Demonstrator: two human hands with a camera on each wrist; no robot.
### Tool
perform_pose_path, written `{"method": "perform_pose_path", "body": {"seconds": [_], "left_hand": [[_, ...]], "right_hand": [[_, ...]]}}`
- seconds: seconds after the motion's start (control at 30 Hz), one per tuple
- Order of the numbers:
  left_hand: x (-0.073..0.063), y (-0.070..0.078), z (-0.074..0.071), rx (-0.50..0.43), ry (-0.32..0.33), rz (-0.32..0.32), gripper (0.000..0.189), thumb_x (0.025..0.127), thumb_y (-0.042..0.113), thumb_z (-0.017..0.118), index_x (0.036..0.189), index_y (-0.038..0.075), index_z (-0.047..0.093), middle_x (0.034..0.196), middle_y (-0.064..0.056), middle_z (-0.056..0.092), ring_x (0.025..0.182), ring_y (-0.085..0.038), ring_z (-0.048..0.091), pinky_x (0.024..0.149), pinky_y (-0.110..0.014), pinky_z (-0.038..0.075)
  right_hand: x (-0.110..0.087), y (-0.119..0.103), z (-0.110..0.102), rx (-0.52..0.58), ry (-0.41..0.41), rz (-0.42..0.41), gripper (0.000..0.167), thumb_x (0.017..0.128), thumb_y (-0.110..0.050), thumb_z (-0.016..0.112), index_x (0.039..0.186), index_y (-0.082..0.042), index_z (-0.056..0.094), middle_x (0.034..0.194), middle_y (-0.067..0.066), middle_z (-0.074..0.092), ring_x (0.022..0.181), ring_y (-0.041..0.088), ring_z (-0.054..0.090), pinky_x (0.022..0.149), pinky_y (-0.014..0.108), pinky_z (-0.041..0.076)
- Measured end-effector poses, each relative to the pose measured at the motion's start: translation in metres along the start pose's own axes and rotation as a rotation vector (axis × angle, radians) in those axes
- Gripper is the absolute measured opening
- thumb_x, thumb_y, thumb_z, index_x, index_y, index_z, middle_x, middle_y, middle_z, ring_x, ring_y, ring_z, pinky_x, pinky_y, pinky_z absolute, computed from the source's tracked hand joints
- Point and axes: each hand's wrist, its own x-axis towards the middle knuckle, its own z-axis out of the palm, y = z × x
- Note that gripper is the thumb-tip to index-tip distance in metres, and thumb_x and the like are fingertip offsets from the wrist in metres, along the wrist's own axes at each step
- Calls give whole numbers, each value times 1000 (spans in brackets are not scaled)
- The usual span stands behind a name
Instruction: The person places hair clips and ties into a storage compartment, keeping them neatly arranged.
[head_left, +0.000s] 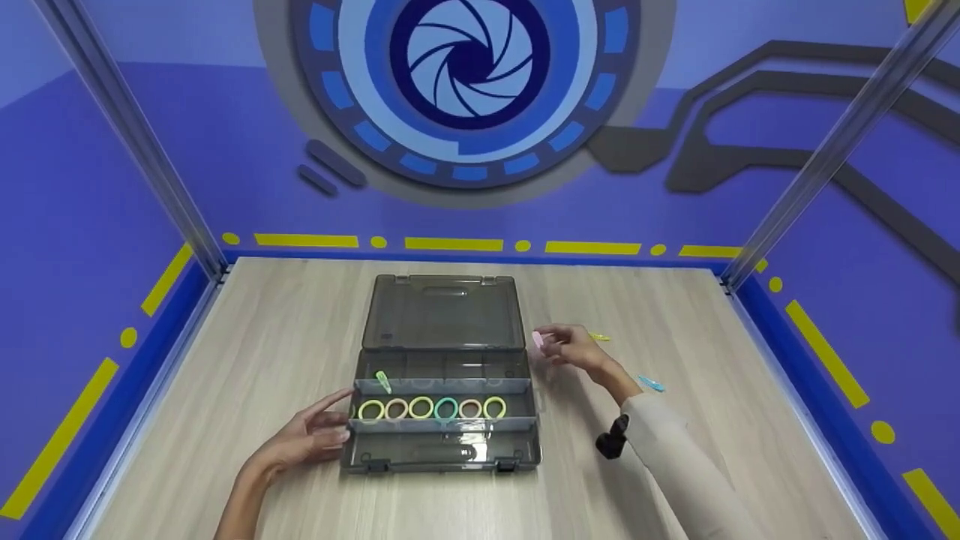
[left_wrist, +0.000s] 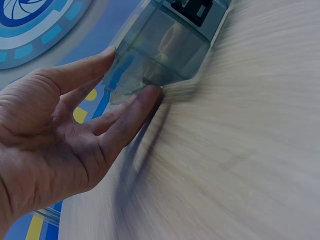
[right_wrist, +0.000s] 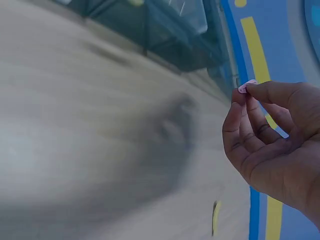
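Bench (head_left: 296, 322) under open box (head_left: 409, 448). Right grip (head_left: 571, 348) tightly pinches pink clip (head_left: 538, 340) just right of box hinge, long axis roughly front-to-back. Left grip (head_left: 296, 441), loosely extended, touches box's left side.

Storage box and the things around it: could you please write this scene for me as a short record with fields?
Storage box: open, see-through grey, on the table
Lid: folded back
Back compartment: green clip
Middle compartment: coloured rings in a row
Left grip: fingers touching the box's left side
Right grip: pinching a pink clip, right of the box
Table, right side: yellow clip, blue clip
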Motion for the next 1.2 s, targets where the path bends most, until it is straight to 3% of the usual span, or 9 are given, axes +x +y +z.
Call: {"method": "perform_pose_path", "body": {"seconds": [0.17, 0.53, 0.87, 0.97, 1.2], "left_hand": [[0, 0, 1, -3, 1, 1, 82, 98, 21, 70, 163, 14, 22, 149, -33, 42, 120, -30, 65, 104, -57, 53], [-1, 1, 1, 1, -2, 9, 81, 98, 20, 69, 164, 14, 22, 149, -33, 42, 123, -33, 64, 105, -56, 53], [-2, 1, 0, -1, -5, 7, 81, 98, 20, 70, 163, 14, 22, 151, -35, 40, 123, -33, 64, 105, -57, 53], [-1, 0, 0, -1, -4, 10, 80, 98, 19, 69, 163, 14, 22, 151, -36, 39, 123, -33, 64, 104, -58, 52], [-1, 0, 1, -4, 2, 6, 80, 99, 21, 69, 164, 15, 22, 150, -34, 41, 120, -30, 65, 103, -57, 53]], "right_hand": [[8, -13, 20, 5, -22, 2, 42, 95, 2, 60, 138, 7, 58, 102, 8, 66, 90, 13, 63, 86, 37, 60], [23, -41, 58, -11, -147, -40, 41, 96, 0, 62, 136, 4, 60, 101, 7, 67, 84, 15, 61, 66, 19, 50], [34, -51, 96, 4, -208, -141, 42, 90, 9, 60, 132, 10, 61, 97, 15, 70, 77, 9, 60, 64, 21, 50], [36, -52, 109, -6, -211, -139, 41, 89, 10, 62, 130, 10, 62, 96, 14, 70, 75, 9, 59, 63, 21, 50], [43, -51, 139, 10, -208, -124, 41, 87, 14, 62, 127, 10, 64, 100, 29, 72, 74, 7, 61, 63, 17, 51]]}}
